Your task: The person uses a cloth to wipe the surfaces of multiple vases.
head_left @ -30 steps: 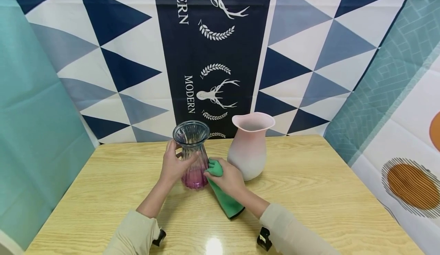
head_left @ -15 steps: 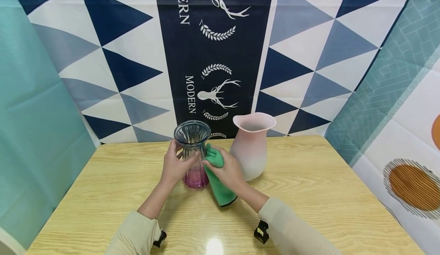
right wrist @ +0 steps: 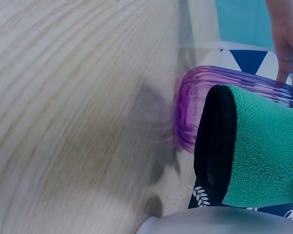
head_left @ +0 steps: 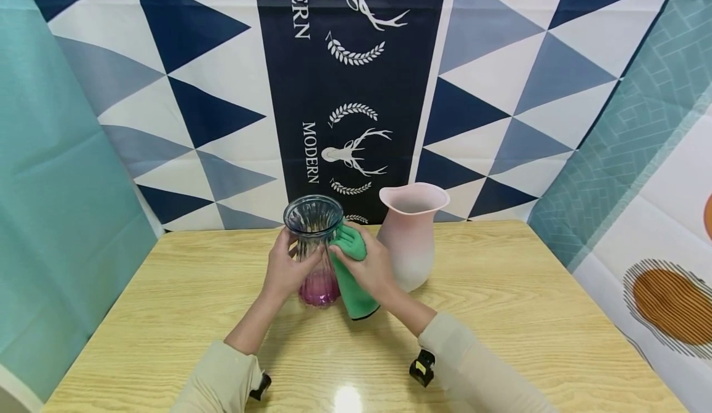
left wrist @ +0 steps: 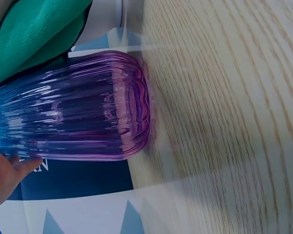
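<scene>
A ribbed glass vase (head_left: 318, 283), blue at its flared rim and pink-purple at the base, stands upright on the table. My left hand (head_left: 286, 271) grips its left side, thumb across the front and fingers behind. My right hand (head_left: 369, 264) holds a green cloth (head_left: 353, 292) with a black edge, bunched under the fingers against the vase's right side just below the rim. The cloth's lower end hangs beside the vase. In the left wrist view the purple base (left wrist: 129, 107) rests on the wood. In the right wrist view the folded cloth (right wrist: 259, 146) covers part of the glass.
Close behind my right hand stands a pink-and-white vase (head_left: 411, 240) with a wavy rim. The wooden table (head_left: 500, 314) runs back to a patterned cloth wall (head_left: 222, 110). Teal fabric (head_left: 67, 184) borders the left side.
My right hand and the green cloth have moved up along the glass vase's right side, toward the rim. The left hand keeps its grip, and the vase stays in place.
</scene>
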`<state>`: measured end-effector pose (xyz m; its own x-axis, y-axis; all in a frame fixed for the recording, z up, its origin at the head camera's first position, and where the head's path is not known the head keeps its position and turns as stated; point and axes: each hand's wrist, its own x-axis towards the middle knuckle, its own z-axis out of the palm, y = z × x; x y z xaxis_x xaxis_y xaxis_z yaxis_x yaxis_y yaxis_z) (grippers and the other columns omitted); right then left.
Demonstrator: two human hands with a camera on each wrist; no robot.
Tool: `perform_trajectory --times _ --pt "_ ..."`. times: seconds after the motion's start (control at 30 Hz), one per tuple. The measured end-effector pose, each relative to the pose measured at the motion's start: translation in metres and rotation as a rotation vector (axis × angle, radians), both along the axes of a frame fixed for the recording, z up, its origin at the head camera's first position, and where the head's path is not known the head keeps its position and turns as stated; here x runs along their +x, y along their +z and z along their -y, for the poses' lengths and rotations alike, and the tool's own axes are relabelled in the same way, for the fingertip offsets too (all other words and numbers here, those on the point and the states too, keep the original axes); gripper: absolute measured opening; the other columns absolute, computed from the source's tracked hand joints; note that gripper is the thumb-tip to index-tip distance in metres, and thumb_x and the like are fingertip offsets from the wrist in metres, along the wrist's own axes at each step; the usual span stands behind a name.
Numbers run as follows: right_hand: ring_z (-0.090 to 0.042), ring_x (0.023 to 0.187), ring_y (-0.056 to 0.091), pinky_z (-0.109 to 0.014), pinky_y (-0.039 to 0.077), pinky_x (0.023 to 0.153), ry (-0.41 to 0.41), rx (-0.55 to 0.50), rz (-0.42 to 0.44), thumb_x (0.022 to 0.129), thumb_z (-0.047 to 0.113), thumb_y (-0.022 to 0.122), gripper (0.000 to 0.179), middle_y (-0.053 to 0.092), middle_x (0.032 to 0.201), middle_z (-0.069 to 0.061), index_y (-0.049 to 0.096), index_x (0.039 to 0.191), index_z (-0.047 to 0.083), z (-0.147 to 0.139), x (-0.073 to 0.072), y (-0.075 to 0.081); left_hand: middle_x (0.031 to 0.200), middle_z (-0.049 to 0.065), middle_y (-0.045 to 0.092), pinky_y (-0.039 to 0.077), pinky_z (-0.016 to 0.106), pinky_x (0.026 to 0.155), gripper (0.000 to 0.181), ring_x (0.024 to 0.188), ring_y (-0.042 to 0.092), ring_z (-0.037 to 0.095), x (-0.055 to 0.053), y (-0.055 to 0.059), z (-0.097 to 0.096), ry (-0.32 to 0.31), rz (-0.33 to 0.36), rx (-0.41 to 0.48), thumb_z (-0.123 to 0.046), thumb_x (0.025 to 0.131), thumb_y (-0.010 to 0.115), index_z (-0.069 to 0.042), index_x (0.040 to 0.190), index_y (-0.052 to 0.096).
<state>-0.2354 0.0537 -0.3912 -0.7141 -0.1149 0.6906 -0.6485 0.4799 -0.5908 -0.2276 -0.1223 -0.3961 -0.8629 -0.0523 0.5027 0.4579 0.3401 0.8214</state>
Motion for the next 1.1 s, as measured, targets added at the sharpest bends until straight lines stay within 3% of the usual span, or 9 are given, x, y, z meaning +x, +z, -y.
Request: perform_trajectory --times 0.2,0.4,0.7,1.1 --pt "-0.023 0.100 0.065 -0.037 0.053 0.085 -0.010 -0.056 -0.046 0.077 0.021 0.078 0.052 0.065 0.118 -0.010 0.057 0.123 0.010 0.001 -0.002 0.006 0.129 0.015 0.052 0.044 0.053 0.097 0.069 0.121 0.051 0.034 -0.001 -0.001 -0.001 0.006 0.001 -0.012 -0.015 0.079 0.074 -0.007 0.138 0.039" --pt "-0.021 0.094 0.065 -0.037 0.054 0.079 -0.014 -0.053 -0.027 0.078 0.026 0.076 0.051 0.066 0.115 -0.007 0.057 0.123 0.013 0.003 -0.002 0.009 0.128 0.014 0.052 0.044 0.053 0.097 0.066 0.122 0.050 0.034 0.000 0.000 -0.001 -0.006 0.017 -0.011 -0.016 0.080 0.072 -0.007 0.137 0.040" --pt "-0.022 0.095 0.065 -0.037 0.055 0.079 -0.011 -0.028 0.028 0.079 0.027 0.076 0.052 0.065 0.115 -0.010 0.055 0.124 0.011 0.005 -0.003 0.006 0.129 0.014 0.052 0.044 0.053 0.098 0.066 0.121 0.050 0.033 0.000 -0.001 -0.001 -0.012 0.021 -0.004 -0.017 0.080 0.072 -0.008 0.138 0.040" --pt "-0.021 0.097 0.065 -0.038 0.054 0.082 -0.033 0.077 0.163 0.080 0.034 0.073 0.055 0.066 0.112 -0.008 0.055 0.127 0.012 0.003 -0.001 -0.002 0.129 0.014 0.051 0.043 0.053 0.098 0.066 0.121 0.050 0.033 0.000 0.000 0.000 -0.019 0.030 -0.003 -0.017 0.080 0.071 -0.007 0.137 0.040"
